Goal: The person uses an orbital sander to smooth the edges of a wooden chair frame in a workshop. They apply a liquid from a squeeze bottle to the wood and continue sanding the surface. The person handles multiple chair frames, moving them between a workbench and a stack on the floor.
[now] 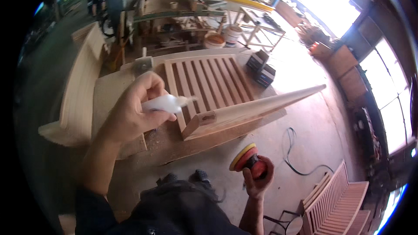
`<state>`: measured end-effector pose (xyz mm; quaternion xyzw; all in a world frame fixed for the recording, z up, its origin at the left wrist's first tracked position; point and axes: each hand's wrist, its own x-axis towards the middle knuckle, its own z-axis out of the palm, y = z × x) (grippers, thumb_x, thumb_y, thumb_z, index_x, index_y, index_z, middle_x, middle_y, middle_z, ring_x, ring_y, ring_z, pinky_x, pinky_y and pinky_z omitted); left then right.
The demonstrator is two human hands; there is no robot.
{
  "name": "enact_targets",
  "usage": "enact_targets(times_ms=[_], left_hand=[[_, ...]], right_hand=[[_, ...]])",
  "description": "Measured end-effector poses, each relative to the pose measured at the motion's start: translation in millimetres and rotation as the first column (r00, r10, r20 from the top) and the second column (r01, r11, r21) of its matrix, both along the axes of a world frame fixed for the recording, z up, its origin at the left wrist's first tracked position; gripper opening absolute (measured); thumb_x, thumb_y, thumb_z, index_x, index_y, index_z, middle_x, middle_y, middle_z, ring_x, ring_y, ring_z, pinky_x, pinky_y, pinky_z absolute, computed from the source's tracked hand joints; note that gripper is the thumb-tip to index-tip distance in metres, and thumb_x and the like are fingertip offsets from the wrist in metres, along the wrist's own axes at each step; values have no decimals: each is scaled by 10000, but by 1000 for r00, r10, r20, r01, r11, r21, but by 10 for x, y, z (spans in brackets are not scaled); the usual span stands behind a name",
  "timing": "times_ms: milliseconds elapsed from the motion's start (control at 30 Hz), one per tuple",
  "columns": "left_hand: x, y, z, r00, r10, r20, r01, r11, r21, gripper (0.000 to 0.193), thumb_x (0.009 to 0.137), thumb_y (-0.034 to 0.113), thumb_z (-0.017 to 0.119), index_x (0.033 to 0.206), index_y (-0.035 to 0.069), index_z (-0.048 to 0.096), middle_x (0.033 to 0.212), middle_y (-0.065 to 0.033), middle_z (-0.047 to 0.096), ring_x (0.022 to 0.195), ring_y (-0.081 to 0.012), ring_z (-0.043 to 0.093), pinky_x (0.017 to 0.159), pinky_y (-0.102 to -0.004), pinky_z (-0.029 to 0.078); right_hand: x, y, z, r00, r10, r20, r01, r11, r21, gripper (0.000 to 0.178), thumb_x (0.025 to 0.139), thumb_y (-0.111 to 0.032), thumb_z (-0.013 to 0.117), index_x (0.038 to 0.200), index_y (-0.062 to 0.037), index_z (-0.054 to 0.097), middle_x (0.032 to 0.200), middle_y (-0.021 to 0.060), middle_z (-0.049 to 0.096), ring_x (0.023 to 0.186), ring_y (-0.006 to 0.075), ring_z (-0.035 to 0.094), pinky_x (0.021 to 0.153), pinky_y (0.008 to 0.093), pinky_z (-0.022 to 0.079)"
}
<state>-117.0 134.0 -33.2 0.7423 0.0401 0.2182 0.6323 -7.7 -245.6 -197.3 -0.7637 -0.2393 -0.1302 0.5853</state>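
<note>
My left hand is closed round a small white squeeze bottle, its pale nozzle pointing right above a slatted wooden panel. A thick wooden rail runs along the panel's near side, with a dark recess or mark at its left end. Lower right, my right hand grips a red and black orbital sander by its body. The sander's yellow pad faces up and left, apart from the wood.
A curved wooden piece stands left of the worktable. Dark boxes sit at the table's far right corner. A hose curls on the floor near a slatted bench. Buckets stand beyond the table.
</note>
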Motion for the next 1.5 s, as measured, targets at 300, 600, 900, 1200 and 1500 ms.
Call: enact_targets(times_ms=[300,600,900,1200,1500], left_hand=[[389,122,-1531,972,-237,9,220,887,-406,308,872,15,699,1147,73,574,1076,-43,661,971,-114,651,944,-301,564],[664,-233,-2251,973,-172,155,200,961,-192,507,856,193,957,1086,57,526,1222,-159,728,1052,-231,714,909,-379,586],[757,-637,-2293,977,191,94,-191,982,-11,585,789,236,993,1073,71,509,1029,-105,722,943,-260,737,834,-390,593],[762,-628,-2254,978,205,42,-202,978,-57,601,760,221,1006,1072,58,518,1030,-113,710,919,-249,730,809,-395,597],[744,-554,-2226,988,151,-31,-152,988,-32,601,731,158,1006,1103,39,549,1035,-91,667,885,-189,678,785,-365,588]], right_hand=[[-402,1054,231,925,-134,355,67,979,194,629,836,-143,816,1368,-34,499,1307,189,568,1211,283,567,1077,446,454],[-341,1557,450,835,-172,522,137,985,105,677,826,-166,911,1355,-52,504,1275,242,571,1174,351,584,1045,462,483],[-64,1594,2382,892,269,364,78,701,-709,453,815,-299,942,1157,-120,704,1103,148,690,834,290,730,752,408,620],[760,2803,2922,826,312,-469,-437,-171,-883,378,895,-431,829,1042,-91,755,892,79,746,748,196,710,653,330,585],[1084,3010,2667,723,256,-641,-555,-338,-761,437,867,-450,838,1002,-41,769,838,113,733,683,223,708,578,381,566]])
